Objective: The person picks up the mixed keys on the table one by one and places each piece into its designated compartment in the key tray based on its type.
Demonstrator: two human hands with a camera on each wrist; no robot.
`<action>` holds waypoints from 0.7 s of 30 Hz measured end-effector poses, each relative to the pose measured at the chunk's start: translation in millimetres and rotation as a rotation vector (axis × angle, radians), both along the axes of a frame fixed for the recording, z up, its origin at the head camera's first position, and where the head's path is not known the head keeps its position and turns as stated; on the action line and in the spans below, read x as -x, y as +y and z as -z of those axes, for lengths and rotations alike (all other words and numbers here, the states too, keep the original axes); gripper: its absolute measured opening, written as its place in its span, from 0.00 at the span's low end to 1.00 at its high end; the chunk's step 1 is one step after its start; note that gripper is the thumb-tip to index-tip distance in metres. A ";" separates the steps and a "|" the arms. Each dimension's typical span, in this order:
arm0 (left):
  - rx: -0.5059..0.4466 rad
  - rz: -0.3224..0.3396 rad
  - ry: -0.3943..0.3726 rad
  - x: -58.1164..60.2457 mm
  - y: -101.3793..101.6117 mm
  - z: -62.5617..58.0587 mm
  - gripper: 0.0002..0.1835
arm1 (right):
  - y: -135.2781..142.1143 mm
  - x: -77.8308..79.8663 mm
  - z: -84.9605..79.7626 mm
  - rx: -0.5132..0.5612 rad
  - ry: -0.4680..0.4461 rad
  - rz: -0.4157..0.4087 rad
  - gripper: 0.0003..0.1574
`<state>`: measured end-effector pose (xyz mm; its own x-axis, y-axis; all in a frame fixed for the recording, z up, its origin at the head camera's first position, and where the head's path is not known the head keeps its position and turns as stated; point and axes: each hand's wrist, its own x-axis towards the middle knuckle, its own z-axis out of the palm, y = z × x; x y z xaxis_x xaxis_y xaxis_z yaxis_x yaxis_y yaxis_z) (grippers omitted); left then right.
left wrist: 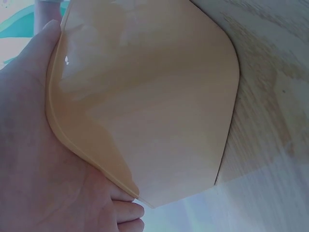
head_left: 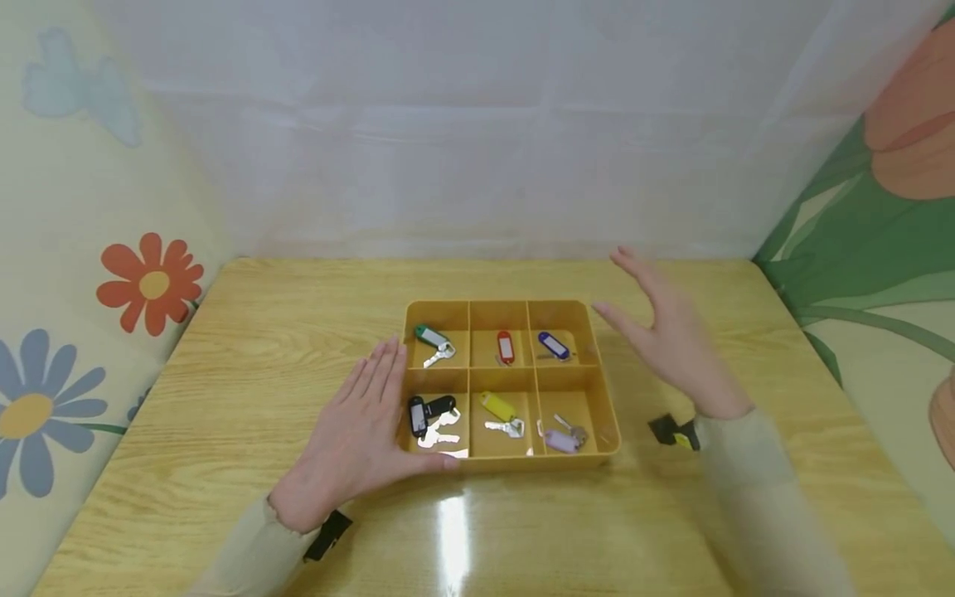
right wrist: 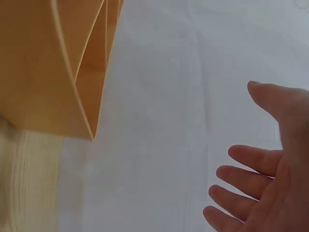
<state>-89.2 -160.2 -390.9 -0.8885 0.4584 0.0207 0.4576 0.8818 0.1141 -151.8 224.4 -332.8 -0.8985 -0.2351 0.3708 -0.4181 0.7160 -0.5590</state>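
Note:
A yellow divided tray [head_left: 515, 463] lies on the table, keys with coloured tags in its compartments. The back row has a green-tagged key [head_left: 440, 353], a red key tag [head_left: 506, 347] and a blue key tag [head_left: 554, 345]. In front are black key tags [head_left: 418, 414], a yellow key tag [head_left: 498, 406] and a lilac key tag [head_left: 561, 441]. My left hand [head_left: 358, 431] rests against the tray's left side, fingers straight, thumb along the front edge. My right hand [head_left: 675, 344] hovers right of the tray, apart from it, fingers spread and holding nothing.
The wooden table [head_left: 283, 332] reaches back to a white cloth [head_left: 477, 166]. Flower-patterned panels [head_left: 60, 249] stand at both sides. Black straps show at both wrists.

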 end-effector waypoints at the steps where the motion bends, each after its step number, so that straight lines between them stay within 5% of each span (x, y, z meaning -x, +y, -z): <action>1: -0.001 0.000 0.000 -0.1 -0.2 -0.2 0.78 | 4.2 2.5 -0.5 -0.028 0.007 0.015 0.43; 11: -0.009 -0.006 -0.002 1.4 -0.7 -0.9 0.78 | 39.0 25.3 0.1 -0.337 0.071 0.141 0.49; 21: -0.030 0.019 -0.004 2.8 -2.6 -1.9 0.76 | 66.4 42.2 15.7 -0.404 -0.018 0.157 0.50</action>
<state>-92.0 -162.8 -389.0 -0.8795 0.4748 0.0314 0.4741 0.8688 0.1427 -194.0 290.8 -348.5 -0.9405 -0.2178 0.2609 -0.2790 0.9331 -0.2267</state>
